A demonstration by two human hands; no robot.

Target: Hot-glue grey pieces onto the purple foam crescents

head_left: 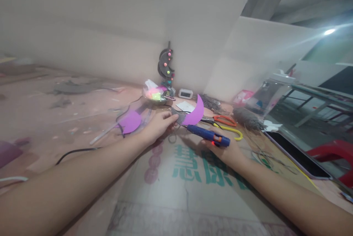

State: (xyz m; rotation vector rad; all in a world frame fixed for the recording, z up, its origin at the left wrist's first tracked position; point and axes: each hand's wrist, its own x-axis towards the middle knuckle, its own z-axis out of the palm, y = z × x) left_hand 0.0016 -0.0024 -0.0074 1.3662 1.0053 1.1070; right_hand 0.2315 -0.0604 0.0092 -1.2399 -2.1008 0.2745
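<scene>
My left hand (162, 124) pinches a small grey piece (179, 117), which looks like felt. From its far side a purple crescent cutout (196, 113) sticks up; whether the two are joined I cannot tell. Wrapped in my right hand (223, 149) is a blue hot glue gun (206, 134) with a red light glowing on it. Its nozzle points left, right at the grey piece. A thin loop of grey cord (172, 138) hangs below my left fingers. Under both hands lies a cardboard sheet (171, 195) with green printed characters.
Beyond the hands are a bowl of colourful bits (154, 97), a small digital clock (185, 93) and a grey moon ornament (165, 63) against the wall. Orange-handled pliers (224, 120), yellow-handled scissors (234, 130), grey yarn (248, 119) and a phone (298, 154) lie right; another purple cutout (130, 121) lies left.
</scene>
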